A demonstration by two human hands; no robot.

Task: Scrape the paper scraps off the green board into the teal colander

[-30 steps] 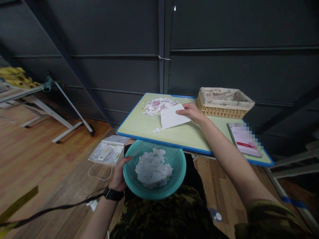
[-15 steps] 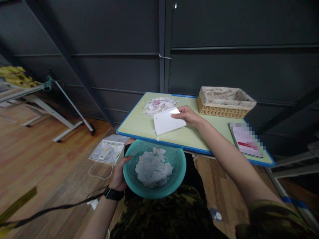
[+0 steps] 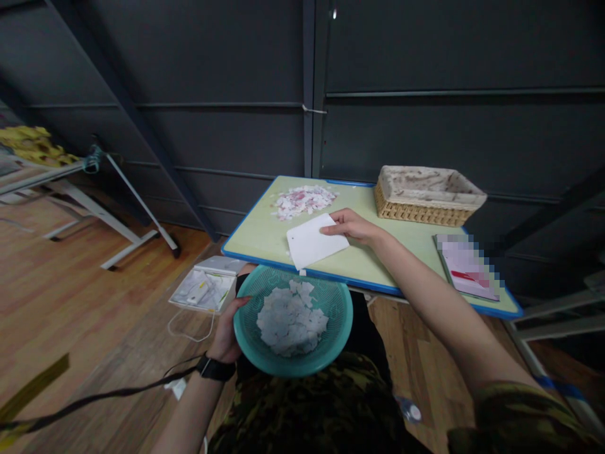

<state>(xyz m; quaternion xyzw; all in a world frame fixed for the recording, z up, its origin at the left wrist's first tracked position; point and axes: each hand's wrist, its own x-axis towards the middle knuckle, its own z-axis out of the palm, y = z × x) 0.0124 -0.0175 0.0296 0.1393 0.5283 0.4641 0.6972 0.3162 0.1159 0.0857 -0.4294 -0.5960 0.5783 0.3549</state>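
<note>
Nearest the body, above the lap: a round teal plastic colander (image 3: 336,337) with a heap of torn white paper scraps (image 3: 290,321) inside. Held at its left rim by the left hand (image 3: 229,331), with the thumb over the edge and the other fingers mostly hidden underneath.

Just past the colander's far rim, at the near blue edge of the pale yellow-green desk (image 3: 368,260): one small white paper square (image 3: 302,272), on that edge or slightly over it, hard to tell. Right at the lowest corner of a flat white rectangular card (image 3: 312,243), seemingly touching.

Pinched at the card's far-right end: thumb against fingers of the right hand (image 3: 353,227). Long axis slanting from near left to far right, so nearer and leftward from those fingers to the paper square. Closer to it: the right hand, not the left.

Beyond the card: a loose pile of white and pink paper bits (image 3: 305,202). Farther right, apart from the hand: a rectangular tan wicker basket with cloth lining (image 3: 420,213).
</note>
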